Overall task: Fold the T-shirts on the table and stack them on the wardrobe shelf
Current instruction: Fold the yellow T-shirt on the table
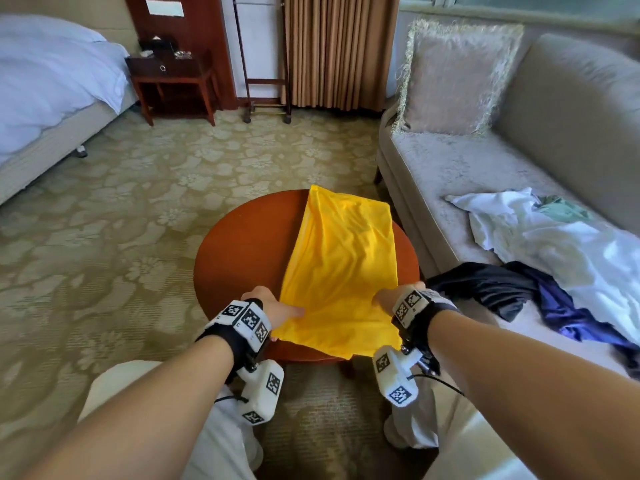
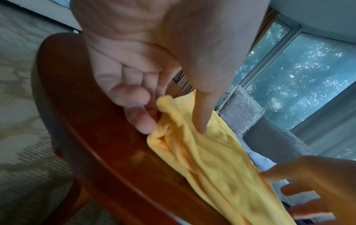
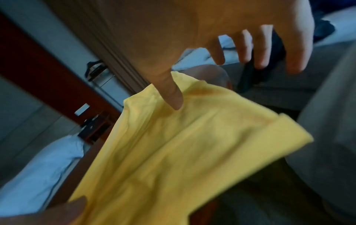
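Left hand (image 1: 273, 308) pinches the yellow T-shirt (image 1: 341, 268) – right hand's (image 1: 398, 296) grip hidden, unclear; far hem overhangs the table (image 1: 242, 251).

T-shirt (image 1: 341, 268) lies on the round table (image 1: 242, 251) (right half); sofa (image 1: 485, 161) right, bed (image 1: 52, 91) far left.

Floral carpet (image 1: 145, 202), a bed (image 1: 52, 91) left, striped curtains (image 1: 339, 50), grey sofa (image 1: 485, 161) under daylight windows (image 2: 300, 73)
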`<action>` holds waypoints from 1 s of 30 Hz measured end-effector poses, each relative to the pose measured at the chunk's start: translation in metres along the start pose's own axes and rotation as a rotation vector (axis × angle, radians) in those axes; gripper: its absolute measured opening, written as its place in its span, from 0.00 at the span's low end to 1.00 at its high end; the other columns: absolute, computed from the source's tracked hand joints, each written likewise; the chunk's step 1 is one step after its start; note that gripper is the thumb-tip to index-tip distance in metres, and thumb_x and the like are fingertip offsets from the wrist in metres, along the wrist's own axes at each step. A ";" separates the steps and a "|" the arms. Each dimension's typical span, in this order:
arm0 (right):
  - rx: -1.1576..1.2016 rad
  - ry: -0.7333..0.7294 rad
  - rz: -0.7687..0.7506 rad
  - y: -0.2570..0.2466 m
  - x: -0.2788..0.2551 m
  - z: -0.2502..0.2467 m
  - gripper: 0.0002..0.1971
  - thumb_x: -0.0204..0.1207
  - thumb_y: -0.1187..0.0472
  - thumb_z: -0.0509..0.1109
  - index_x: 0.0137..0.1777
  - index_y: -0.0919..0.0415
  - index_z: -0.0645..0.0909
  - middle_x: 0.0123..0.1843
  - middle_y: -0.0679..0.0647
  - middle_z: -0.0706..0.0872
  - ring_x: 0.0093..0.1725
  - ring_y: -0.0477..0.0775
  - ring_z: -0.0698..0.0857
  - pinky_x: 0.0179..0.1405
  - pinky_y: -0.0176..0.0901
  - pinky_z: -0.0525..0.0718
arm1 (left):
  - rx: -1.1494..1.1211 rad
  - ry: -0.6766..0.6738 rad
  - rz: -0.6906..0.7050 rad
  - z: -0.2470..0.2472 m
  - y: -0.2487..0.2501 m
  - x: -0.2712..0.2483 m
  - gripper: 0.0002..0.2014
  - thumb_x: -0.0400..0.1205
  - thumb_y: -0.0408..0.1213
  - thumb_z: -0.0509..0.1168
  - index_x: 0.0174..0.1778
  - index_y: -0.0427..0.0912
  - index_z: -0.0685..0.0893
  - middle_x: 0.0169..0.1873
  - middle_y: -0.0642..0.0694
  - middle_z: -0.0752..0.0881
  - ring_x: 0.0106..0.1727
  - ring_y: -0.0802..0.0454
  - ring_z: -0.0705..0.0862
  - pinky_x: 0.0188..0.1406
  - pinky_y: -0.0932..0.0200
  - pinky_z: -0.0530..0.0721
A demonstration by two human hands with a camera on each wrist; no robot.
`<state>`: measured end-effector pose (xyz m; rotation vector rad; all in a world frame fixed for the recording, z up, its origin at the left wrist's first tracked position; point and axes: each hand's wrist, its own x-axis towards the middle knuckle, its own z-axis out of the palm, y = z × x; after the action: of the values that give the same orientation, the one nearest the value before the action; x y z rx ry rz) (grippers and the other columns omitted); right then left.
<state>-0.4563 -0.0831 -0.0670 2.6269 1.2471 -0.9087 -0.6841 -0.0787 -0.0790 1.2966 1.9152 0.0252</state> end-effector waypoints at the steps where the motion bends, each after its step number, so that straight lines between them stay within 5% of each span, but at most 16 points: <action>1: 0.002 -0.081 -0.050 0.006 -0.006 0.001 0.29 0.82 0.51 0.65 0.77 0.66 0.65 0.73 0.64 0.70 0.74 0.63 0.71 0.69 0.50 0.72 | 0.015 0.001 -0.006 0.005 0.002 -0.007 0.33 0.68 0.59 0.78 0.52 0.31 0.82 0.34 0.38 0.88 0.18 0.52 0.82 0.16 0.64 0.78; 3: -0.017 -0.216 -0.167 0.016 -0.023 0.001 0.25 0.88 0.60 0.56 0.80 0.74 0.61 0.80 0.68 0.66 0.79 0.64 0.67 0.71 0.48 0.69 | 0.015 0.008 -0.021 0.014 0.004 -0.018 0.28 0.71 0.53 0.79 0.51 0.32 0.81 0.34 0.40 0.88 0.18 0.53 0.81 0.13 0.64 0.75; 5: -0.066 -0.292 -0.197 0.028 -0.041 0.001 0.22 0.89 0.60 0.53 0.79 0.71 0.64 0.79 0.67 0.68 0.79 0.65 0.66 0.70 0.49 0.70 | -0.029 -0.004 -0.023 0.024 0.005 -0.026 0.25 0.73 0.47 0.79 0.53 0.32 0.79 0.35 0.40 0.87 0.20 0.52 0.81 0.12 0.64 0.74; 7: -0.049 -0.372 -0.245 0.043 -0.042 0.007 0.10 0.87 0.60 0.59 0.54 0.65 0.80 0.59 0.62 0.81 0.63 0.63 0.81 0.54 0.49 0.78 | -0.065 -0.020 -0.041 0.033 0.003 -0.030 0.23 0.75 0.45 0.77 0.52 0.32 0.77 0.29 0.40 0.85 0.15 0.52 0.78 0.13 0.63 0.73; 8: 0.057 -0.378 -0.270 0.049 -0.037 0.012 0.09 0.84 0.61 0.63 0.42 0.59 0.77 0.48 0.59 0.80 0.48 0.57 0.83 0.46 0.45 0.79 | -0.075 -0.033 -0.067 0.035 0.001 -0.031 0.22 0.76 0.44 0.76 0.52 0.32 0.77 0.24 0.40 0.83 0.13 0.52 0.76 0.15 0.61 0.73; 10: 0.332 -0.390 -0.177 0.057 -0.037 0.013 0.11 0.81 0.64 0.68 0.38 0.59 0.71 0.36 0.56 0.77 0.30 0.50 0.78 0.30 0.41 0.80 | -0.143 -0.044 -0.099 0.035 -0.005 -0.035 0.19 0.77 0.41 0.76 0.50 0.32 0.77 0.25 0.38 0.83 0.17 0.50 0.78 0.19 0.60 0.75; 13: 0.421 -0.377 -0.088 0.061 -0.050 0.004 0.11 0.79 0.67 0.70 0.42 0.64 0.69 0.31 0.60 0.77 0.14 0.50 0.76 0.14 0.33 0.74 | -0.306 -0.092 -0.064 0.024 -0.014 -0.044 0.18 0.76 0.35 0.75 0.55 0.32 0.77 0.48 0.34 0.86 0.35 0.46 0.86 0.26 0.57 0.83; 17: 0.629 -0.398 -0.087 0.059 -0.053 -0.009 0.09 0.73 0.67 0.75 0.46 0.64 0.75 0.46 0.63 0.88 0.33 0.55 0.87 0.42 0.44 0.85 | -0.531 -0.222 -0.021 0.004 -0.021 -0.063 0.16 0.78 0.29 0.73 0.57 0.31 0.75 0.47 0.32 0.88 0.47 0.39 0.91 0.45 0.51 0.88; 20: 0.640 -0.384 -0.163 0.058 -0.062 -0.021 0.06 0.75 0.63 0.73 0.42 0.63 0.77 0.33 0.57 0.87 0.30 0.52 0.84 0.38 0.42 0.82 | -0.610 -0.209 0.064 -0.011 -0.018 -0.076 0.13 0.78 0.28 0.72 0.56 0.30 0.80 0.44 0.31 0.91 0.46 0.37 0.92 0.42 0.50 0.88; 24: 0.716 -0.398 -0.292 0.057 -0.066 -0.030 0.06 0.81 0.65 0.65 0.42 0.59 0.76 0.42 0.54 0.84 0.36 0.49 0.86 0.46 0.42 0.84 | -0.686 -0.135 0.192 -0.027 -0.015 -0.093 0.13 0.78 0.29 0.73 0.54 0.42 0.80 0.42 0.31 0.91 0.42 0.36 0.92 0.36 0.51 0.88; 27: 0.729 -0.371 -0.313 0.057 -0.070 -0.037 0.07 0.82 0.66 0.65 0.42 0.59 0.76 0.24 0.47 0.87 0.25 0.41 0.87 0.42 0.38 0.85 | -0.723 -0.142 0.264 -0.034 -0.019 -0.103 0.13 0.76 0.31 0.75 0.57 0.40 0.87 0.39 0.35 0.91 0.39 0.37 0.92 0.32 0.55 0.86; 30: 0.672 -0.369 -0.346 0.056 -0.081 -0.047 0.04 0.81 0.63 0.67 0.44 0.60 0.79 0.32 0.49 0.90 0.40 0.48 0.88 0.59 0.46 0.84 | -0.754 -0.165 0.290 -0.041 -0.024 -0.107 0.14 0.75 0.33 0.76 0.55 0.35 0.88 0.37 0.36 0.90 0.36 0.41 0.90 0.30 0.57 0.85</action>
<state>-0.4325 -0.1602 0.0073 2.4877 1.5074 -2.0768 -0.7118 -0.1578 0.0027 0.9908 1.3494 0.6967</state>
